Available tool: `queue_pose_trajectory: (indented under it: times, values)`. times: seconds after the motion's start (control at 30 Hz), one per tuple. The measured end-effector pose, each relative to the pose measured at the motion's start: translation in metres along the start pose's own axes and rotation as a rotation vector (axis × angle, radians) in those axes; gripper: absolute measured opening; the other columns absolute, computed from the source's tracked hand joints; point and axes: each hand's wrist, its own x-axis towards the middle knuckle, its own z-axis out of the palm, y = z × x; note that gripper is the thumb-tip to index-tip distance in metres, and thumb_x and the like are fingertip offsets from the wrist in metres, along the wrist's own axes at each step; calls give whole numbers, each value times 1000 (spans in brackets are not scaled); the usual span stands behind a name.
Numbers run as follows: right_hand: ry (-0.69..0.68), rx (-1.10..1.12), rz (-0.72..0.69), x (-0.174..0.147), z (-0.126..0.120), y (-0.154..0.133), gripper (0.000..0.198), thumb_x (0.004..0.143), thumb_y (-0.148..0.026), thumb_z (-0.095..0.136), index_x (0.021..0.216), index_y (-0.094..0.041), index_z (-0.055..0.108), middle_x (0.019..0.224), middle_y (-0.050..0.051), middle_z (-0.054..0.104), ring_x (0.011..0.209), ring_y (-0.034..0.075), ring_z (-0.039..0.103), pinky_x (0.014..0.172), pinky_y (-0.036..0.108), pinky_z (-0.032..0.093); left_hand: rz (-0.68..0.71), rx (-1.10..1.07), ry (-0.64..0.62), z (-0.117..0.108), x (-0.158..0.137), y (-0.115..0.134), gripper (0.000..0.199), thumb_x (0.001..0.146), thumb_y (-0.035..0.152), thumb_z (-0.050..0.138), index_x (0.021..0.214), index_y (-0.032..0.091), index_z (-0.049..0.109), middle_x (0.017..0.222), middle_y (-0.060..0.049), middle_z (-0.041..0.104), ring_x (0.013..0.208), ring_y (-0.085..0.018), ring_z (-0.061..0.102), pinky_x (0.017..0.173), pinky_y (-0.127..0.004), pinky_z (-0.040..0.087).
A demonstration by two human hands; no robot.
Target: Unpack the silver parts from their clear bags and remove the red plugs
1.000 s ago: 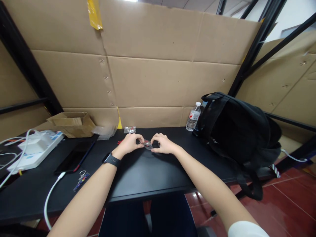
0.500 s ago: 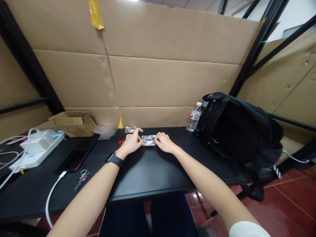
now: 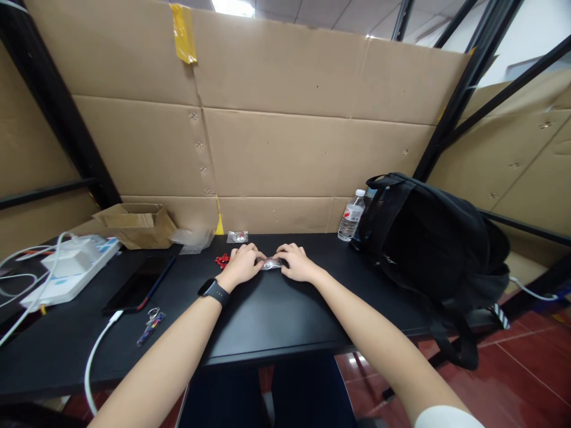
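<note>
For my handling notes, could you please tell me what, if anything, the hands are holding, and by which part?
A small, shiny, clear plastic packet: the left hand holds its left end, the right hand its right end.

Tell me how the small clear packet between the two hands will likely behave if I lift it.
The packet will probably flex, since its shiny covering looks like thin plastic film. It is likely light, being small beside the left hand and right hand. Its glossy surface may feel slippery. The contents are too unclear to judge.
</note>
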Motion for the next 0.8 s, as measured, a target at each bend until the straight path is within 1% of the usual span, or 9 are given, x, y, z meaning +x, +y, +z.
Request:
queue_pose_trajectory:
  times: [0.07, 0.13, 0.23, 0.3, 0.33, 0.4, 0.47, 0.67, 0.8]
  values:
    - [-44, 5, 14, 0, 0, 1, 39, 82, -18, 69, 120, -27, 67, 124, 9, 61, 116, 28, 47, 93, 42, 34, 2, -12, 0, 2, 0, -1, 26, 92, 41, 56, 101, 31, 78, 115, -9, 69, 117, -31, 55, 97, -47, 37]
    - [-53, 14, 32, 1, 1, 1, 33, 86, -24, 69, 118, -26, 69, 123, 9, 62, 115, 28, 48, 93, 43, 34, 18, -37, -21, 3, 1, -3, 30, 93, 48, 55, 100, 31, 79, 122, -9, 68, 126, -33, 49, 101, -51, 34]
    - [-49, 23, 39, 3, 4, 2, 23, 95, -29, 61, 116, -26, 70, 120, 10, 63, 114, 27, 49, 92, 43, 33, 41, -40, -45, 3, 1, -5, 33, 83, 59, 67, 98, 33, 79, 131, -8, 65, 135, -38, 39, 104, -56, 29]
    - [-42, 28, 45, 3, 5, 2, 23, 98, -29, 58, 117, -27, 70, 118, 9, 64, 113, 26, 50, 91, 42, 33, 46, -28, -45, 3, 1, -6, 31, 77, 54, 75, 98, 32, 79, 132, -8, 65, 134, -39, 38, 104, -57, 29]
    - [-35, 29, 49, 3, 5, 1, 23, 99, -30, 56, 116, -27, 70, 117, 9, 64, 113, 26, 50, 91, 42, 32, 47, -23, -41, 3, 0, -7, 27, 77, 49, 76, 98, 32, 79, 130, -8, 66, 132, -38, 40, 104, -56, 29]
    - [-18, 30, 57, 4, 3, 1, 23, 101, -32, 52, 113, -26, 71, 116, 9, 64, 111, 25, 51, 89, 40, 32, 44, -18, -20, 2, 0, -8, 17, 83, 39, 71, 95, 30, 78, 127, -7, 67, 128, -36, 44, 102, -55, 31]
    - [3, 32, 74, 4, 2, 1, 25, 103, -34, 48, 109, -25, 71, 115, 8, 64, 108, 23, 52, 87, 39, 32, 31, -19, 5, 3, 0, -8, 15, 87, 34, 65, 91, 28, 78, 124, -7, 68, 124, -34, 46, 101, -54, 32]
    - [83, 13, 173, 5, 0, 1, 27, 101, -43, 51, 94, -23, 69, 109, 6, 66, 104, 22, 54, 84, 37, 27, -8, -39, -21, 6, 1, -7, 22, 90, 39, 61, 80, 24, 74, 120, -7, 69, 120, -34, 47, 97, -53, 35]
    - [184, 5, 198, 4, -3, 1, 18, 94, -39, 65, 104, -25, 66, 110, 5, 64, 103, 23, 53, 85, 36, 28, -7, -14, -5, 6, 0, -3, 23, 89, 39, 60, 77, 23, 71, 112, -8, 70, 114, -34, 49, 96, -52, 36]
